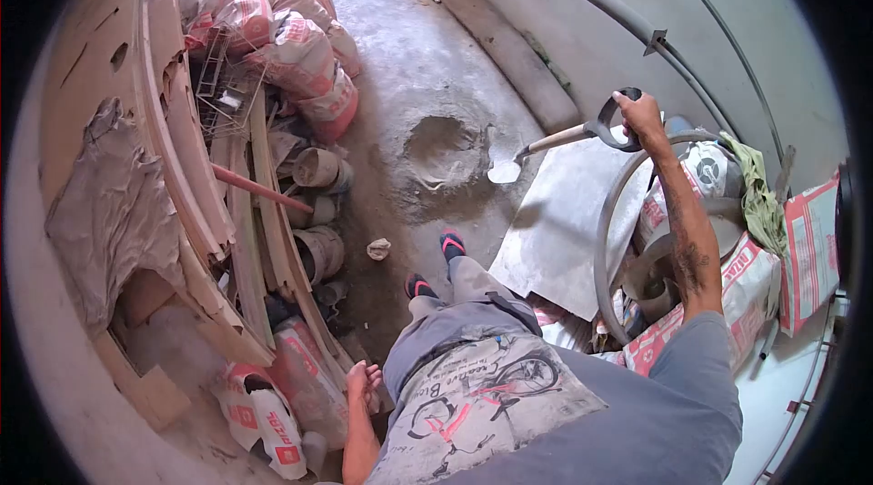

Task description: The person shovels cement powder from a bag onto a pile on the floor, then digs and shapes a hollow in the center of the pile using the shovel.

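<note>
My right hand (642, 116) is closed around the black D-shaped grip of a shovel (558, 138), out to the right at arm's length. The shovel's shaft slopes down to the left. Its pale blade rests at the right edge of a ring of grey mortar mix (400, 150) with a hollow in its middle. Down by my left hip hangs my left hand (364, 380), fingers loosely curled and apart, holding nothing. My feet in dark sandals stand on the floor in front of the mix.
Filled sacks (296, 53) are piled at the back left. Wooden boards (241, 240), buckets (318, 254) and a wire rack (223, 90) line the left side. A flat grey sheet (568, 221) leans at the right, beside a large hoop (607, 240) and more sacks.
</note>
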